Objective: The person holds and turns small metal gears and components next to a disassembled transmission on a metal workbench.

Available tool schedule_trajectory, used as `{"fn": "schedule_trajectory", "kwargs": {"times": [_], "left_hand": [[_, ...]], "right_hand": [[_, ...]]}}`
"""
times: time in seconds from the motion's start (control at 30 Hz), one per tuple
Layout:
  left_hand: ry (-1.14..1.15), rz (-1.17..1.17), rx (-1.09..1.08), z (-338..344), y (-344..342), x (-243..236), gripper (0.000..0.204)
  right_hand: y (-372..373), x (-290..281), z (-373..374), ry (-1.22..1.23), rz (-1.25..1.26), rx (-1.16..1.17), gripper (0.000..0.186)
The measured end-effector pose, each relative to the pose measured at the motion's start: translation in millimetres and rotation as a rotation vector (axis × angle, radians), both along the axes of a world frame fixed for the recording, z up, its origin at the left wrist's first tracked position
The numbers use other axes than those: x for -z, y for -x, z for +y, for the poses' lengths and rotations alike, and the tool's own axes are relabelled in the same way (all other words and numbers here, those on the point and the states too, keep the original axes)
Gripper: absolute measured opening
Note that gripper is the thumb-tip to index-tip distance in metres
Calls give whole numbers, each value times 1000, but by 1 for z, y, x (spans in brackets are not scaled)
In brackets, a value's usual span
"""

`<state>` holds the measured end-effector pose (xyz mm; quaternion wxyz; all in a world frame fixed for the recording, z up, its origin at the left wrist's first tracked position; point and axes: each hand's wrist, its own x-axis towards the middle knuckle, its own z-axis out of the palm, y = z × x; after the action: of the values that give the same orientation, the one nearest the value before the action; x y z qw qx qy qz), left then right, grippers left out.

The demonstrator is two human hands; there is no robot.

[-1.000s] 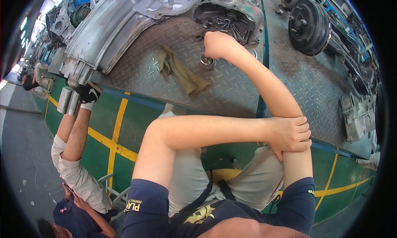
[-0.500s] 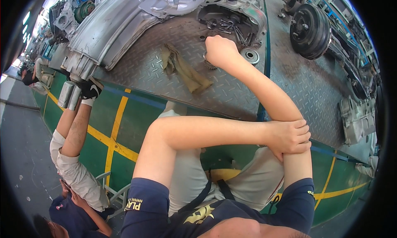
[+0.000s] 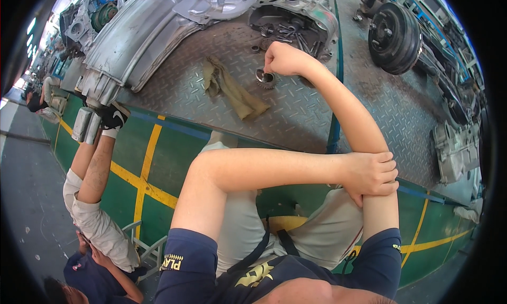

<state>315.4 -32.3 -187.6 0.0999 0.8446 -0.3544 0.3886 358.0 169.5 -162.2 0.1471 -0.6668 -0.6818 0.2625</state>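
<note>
My right hand [image 3: 284, 58] reaches over the steel table with its fingers curled and its fingertips at the upper rim of a small toothed gear [image 3: 265, 83]. The gear rests on the table, and part of the grip is hidden behind the hand. My left hand [image 3: 371, 174] is wrapped round my own right arm near the elbow. A second gear [image 3: 306, 82] lies mostly hidden under my right forearm. Left of the first gear lies a crumpled brown-green cloth [image 3: 232, 90].
Behind my right hand is an open metal housing [image 3: 320, 20] with loose bolts [image 3: 302, 40]. A large silver casing [image 3: 137, 45] spans the back left. A black brake drum [image 3: 393, 37] and another casting [image 3: 457, 152] are at right. A person [image 3: 100, 256] sits at lower left.
My right hand has tilted, and its fingertips now point down at the small gear. The second gear has become mostly hidden by my forearm. My left hand stays in place.
</note>
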Motion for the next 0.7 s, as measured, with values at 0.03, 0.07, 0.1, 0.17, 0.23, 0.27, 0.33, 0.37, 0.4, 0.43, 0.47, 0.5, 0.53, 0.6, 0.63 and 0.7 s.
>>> {"fn": "schedule_trajectory", "kwargs": {"times": [0.03, 0.07, 0.1, 0.17, 0.23, 0.27, 0.33, 0.37, 0.4, 0.43, 0.47, 0.5, 0.53, 0.6, 0.63, 0.7], "left_hand": [[17, -4, 3, -1, -1, 0, 82], [34, -8, 7, -1, -3, 0, 82], [35, -8, 13, -2, -4, 0, 82], [33, -6, 3, -1, -5, 2, 82], [29, -7, 4, 1, -5, 2, 83], [25, -11, 3, 2, -4, 1, 83], [20, 1, 9, 3, -5, 0, 83], [13, 12, 13, 4, -5, 0, 84], [13, 13, 14, 4, -5, -1, 84], [11, 8, 13, 4, -5, -1, 84], [9, 4, 11, 4, -5, -1, 84], [8, 4, 12, 5, -5, -2, 84], [2, 6, 12, 7, -4, -1, 84], [-9, 13, 5, 11, -1, 1, 84], [-8, -17, 7, 9, -1, 2, 84], [-12, -44, 3, 9, 0, 5, 84]], "right_hand": [[-5, 3, 1, 1, 0, 5, 13], [-9, 6, 3, -3, 47, -23, 13], [-14, 9, 3, -6, 94, -51, 14], [-13, 7, 5, 23, 105, -57, 16], [-15, 4, 5, 52, 114, -61, 20], [-16, 2, 6, 77, 129, -69, 20], [-18, 2, 7, 102, 144, -76, 19], [-18, 3, 7, 93, 144, -81, 16], [-19, 3, 9, 84, 143, -86, 14], [-20, 5, 10, 83, 144, -84, 14], [-21, 6, 11, 69, 126, -94, 14], [-21, 7, 12, 54, 108, -104, 15], [-15, 2, 13, 51, 111, -111, 15], [-4, -9, 11, 77, -76, -99, 14], [2, -13, 8, 71, -75, -105, 14], [14, -18, 4, 42, -274, -53, 15]]}}
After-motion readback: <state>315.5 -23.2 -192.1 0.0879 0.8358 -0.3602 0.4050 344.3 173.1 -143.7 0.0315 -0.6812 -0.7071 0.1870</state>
